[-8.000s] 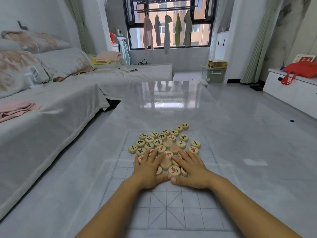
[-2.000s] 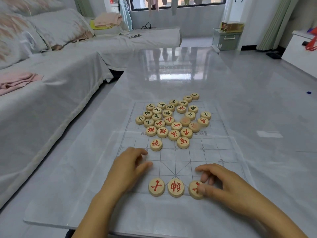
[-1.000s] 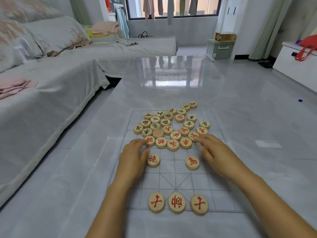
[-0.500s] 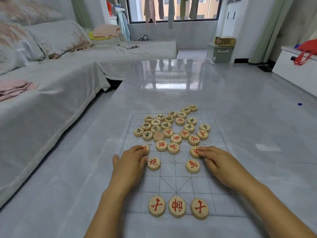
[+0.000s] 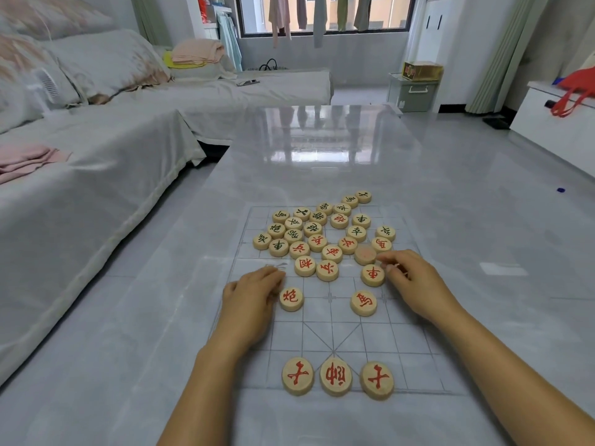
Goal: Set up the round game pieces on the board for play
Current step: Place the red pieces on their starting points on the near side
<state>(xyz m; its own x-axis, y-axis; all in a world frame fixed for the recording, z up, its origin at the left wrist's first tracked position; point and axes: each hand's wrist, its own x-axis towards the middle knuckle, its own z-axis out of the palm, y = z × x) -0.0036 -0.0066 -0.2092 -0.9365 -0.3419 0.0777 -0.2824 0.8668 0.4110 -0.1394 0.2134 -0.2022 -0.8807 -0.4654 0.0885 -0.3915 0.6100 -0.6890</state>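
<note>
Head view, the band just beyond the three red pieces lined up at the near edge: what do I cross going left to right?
left hand → left lone red piece → right lone red piece → right hand

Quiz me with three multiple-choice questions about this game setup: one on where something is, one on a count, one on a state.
1. Where is the neat row of pieces?
A. Along the board's near edge
B. On the sofa
C. At the table's far end

2. How many pieces make up that row?
A. Two
B. Three
C. Five

3. How do the pieces in the cluster farther up the board lie?
A. Stacked in towers
B. Flat and jumbled, red and dark marks mixed
C. Packed in a box

Answers:
1 A: the row sits on the edge nearest the viewer.
2 B: three red-marked discs lie side by side.
3 B: they lie flat in no order.
</note>
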